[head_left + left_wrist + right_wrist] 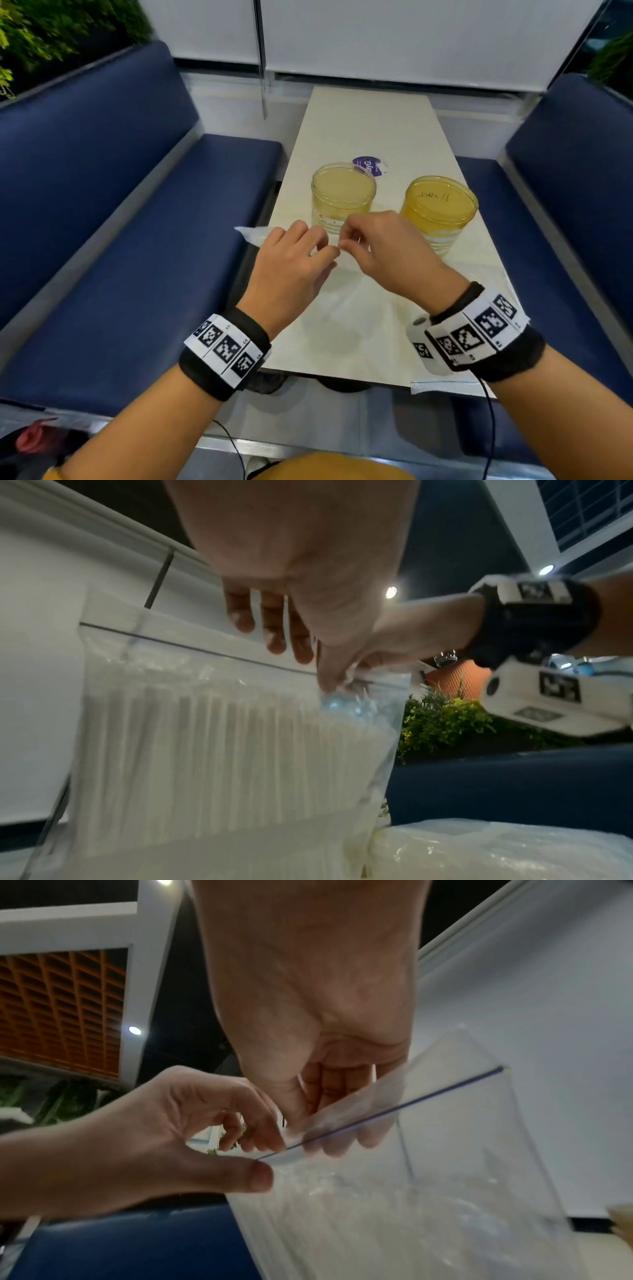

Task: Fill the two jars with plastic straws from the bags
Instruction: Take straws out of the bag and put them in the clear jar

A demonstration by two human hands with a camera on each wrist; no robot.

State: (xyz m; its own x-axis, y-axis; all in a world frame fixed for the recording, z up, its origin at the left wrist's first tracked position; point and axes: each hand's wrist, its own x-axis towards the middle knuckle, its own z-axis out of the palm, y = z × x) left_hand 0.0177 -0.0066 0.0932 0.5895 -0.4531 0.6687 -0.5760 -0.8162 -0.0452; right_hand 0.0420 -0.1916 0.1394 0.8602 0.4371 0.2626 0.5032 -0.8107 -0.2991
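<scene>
1. Table [359, 137] first: it runs up the middle of the head view between the two blue benches [102, 205], and I've got everything parked at the near end so I barely have to reach.

2. The two jars: one [343, 195] just above my hands in the centre of the frame, the other [440, 209] to its right. Both have lids on, so no straws are in yet. I'd guess they sit close so I can drop straws straight in once the lids are off.

3. The bag [219, 750] fills the lower left of the left wrist view, standing upright so the straws [205, 745] stay bunched at the bottom and don't spill when the top opens. There's a second bag [496, 850] lying flat in the lower right of that view, waiting its turn.

4. My left hand [291, 270] is centre-left in the head view, thumb and fingers pinching one side of the bag's top edge right by the zip line [394, 1112].

5. My right hand [387, 253] is centre-right, touching distance from the left, fingers curled in and pinching the opposite flap. Holding a flap each is how I figure I'll peel the seal apart, which looks like the step I'm on.

6. Purple sticker [370, 166] on the table behind the left jar, no clue why it's there.
</scene>
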